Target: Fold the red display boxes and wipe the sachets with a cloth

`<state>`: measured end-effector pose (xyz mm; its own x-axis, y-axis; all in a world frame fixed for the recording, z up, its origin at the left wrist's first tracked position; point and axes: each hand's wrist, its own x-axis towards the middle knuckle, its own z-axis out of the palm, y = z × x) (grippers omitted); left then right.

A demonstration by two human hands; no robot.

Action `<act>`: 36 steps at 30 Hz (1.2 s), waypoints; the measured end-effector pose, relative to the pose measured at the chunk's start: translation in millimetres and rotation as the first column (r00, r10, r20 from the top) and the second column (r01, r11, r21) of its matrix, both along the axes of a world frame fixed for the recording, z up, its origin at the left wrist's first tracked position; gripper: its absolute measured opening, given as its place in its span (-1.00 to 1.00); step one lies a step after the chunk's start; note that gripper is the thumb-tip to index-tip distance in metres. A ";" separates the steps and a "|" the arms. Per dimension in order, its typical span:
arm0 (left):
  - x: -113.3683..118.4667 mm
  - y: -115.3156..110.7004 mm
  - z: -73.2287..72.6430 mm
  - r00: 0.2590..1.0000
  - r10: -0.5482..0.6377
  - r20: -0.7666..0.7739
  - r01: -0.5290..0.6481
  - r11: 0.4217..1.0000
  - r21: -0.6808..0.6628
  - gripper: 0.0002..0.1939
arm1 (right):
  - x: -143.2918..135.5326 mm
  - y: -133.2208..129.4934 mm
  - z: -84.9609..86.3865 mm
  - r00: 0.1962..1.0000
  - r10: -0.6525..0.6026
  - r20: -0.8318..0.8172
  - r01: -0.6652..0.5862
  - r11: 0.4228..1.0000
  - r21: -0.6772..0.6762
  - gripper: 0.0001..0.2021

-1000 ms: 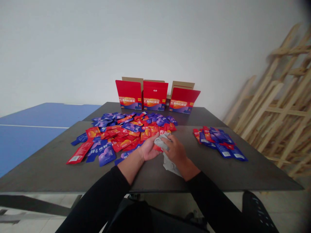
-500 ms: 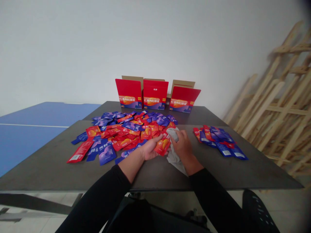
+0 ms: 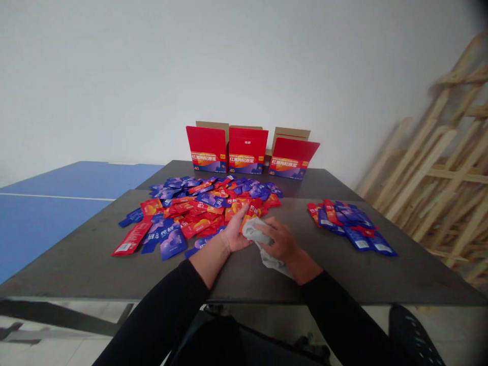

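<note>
The red pouch [image 3: 250, 213] sits in my left hand [image 3: 237, 232], thumb pressed along its edge, just in front of the heaped pouches [image 3: 198, 208] on the table [image 3: 236, 279]. My right hand [image 3: 280, 239] bunches a grey cloth [image 3: 257, 231] between curled fingers, against the pouch's lower part.

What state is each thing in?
Left hand, holding.
Right hand, gripping.
Flat red pouch, held, partly covered.
Grey fabric cloth, gripped, crumpled.
Three red cardboard cartons, flaps raised, insides hidden.
Large red-and-blue pouch pile, loose, overlapping.
Smaller red-and-blue pouch pile, overlapping.
</note>
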<state>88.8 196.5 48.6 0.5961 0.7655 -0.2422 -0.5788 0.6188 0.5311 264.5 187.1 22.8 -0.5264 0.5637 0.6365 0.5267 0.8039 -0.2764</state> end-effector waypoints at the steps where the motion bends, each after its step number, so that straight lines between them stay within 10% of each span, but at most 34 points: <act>1: 1.0 -0.6 -1.0 1.000 -0.023 -0.020 0.023 1.000 -0.009 -0.40 | -2.9 -1.5 -0.9 0.998 0.042 0.046 -0.042 0.999 -0.004 -0.65; 9: 9.7 -7.0 -6.5 0.989 0.009 -0.145 -0.007 1.000 0.017 -0.70 | -4.7 6.7 -1.7 0.951 -0.281 -0.127 0.280 0.960 -0.022 -0.66; 21: 3.2 -2.8 -9.6 0.981 -0.173 -0.085 0.171 0.985 -0.027 -0.65 | 7.4 24.4 -0.8 0.799 -0.541 -0.261 0.527 0.840 -0.128 -0.68; 30: 3.5 7.0 -0.1 0.945 0.326 0.000 -0.326 0.944 0.044 -0.92 | 17.6 33.3 2.3 0.689 -0.565 -0.454 0.570 0.809 -0.143 -0.69; 36: 6.9 10.1 -0.2 0.865 0.502 0.011 -0.496 0.850 0.180 -0.75 | 12.1 16.4 1.5 0.884 -0.229 -0.407 0.300 0.946 0.121 -0.75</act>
